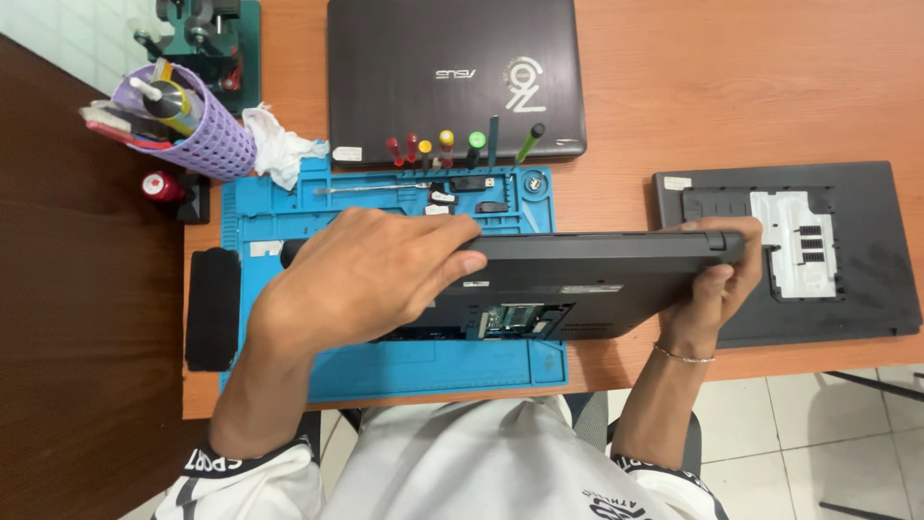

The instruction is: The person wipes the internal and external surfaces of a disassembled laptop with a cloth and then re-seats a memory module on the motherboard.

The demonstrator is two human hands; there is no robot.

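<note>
**Now: both hands grip a tilted laptop over the blue mat**

The left hand lies palm-down across the near left part of the dark laptop base, wrist bent, fingers curled over its raised far edge. The right hand clamps the right corner, thumb on top, fingers wrapped beneath, forearm rising from below. The base is held tilted above the blue repair mat, its open underside showing a circuit board. Screwdrivers stand along the mat's far edge.
</note>
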